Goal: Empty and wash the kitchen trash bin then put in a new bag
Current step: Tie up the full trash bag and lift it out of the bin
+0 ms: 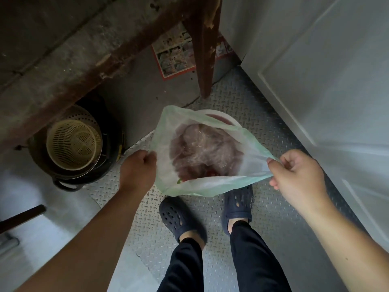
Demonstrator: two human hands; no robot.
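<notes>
A thin pale-green plastic bag (210,184) is spread open above the round trash bin (223,117), whose pale rim and reddish inside show at the bag's far edge. Through the bag's film the bin's reddish interior and a few red and green scraps near the bottom appear. My left hand (137,167) pinches the bag's left edge. My right hand (299,173) pinches its right corner. Both hands pull the mouth wide, just in front of my feet.
A dark pot holding a cream plastic colander (73,144) stands at the left under a rusty wooden table; its leg (205,60) drops just beyond the bin. A white door (326,91) fills the right. A printed sheet (174,53) lies on the floor behind. Metal tread plate underfoot.
</notes>
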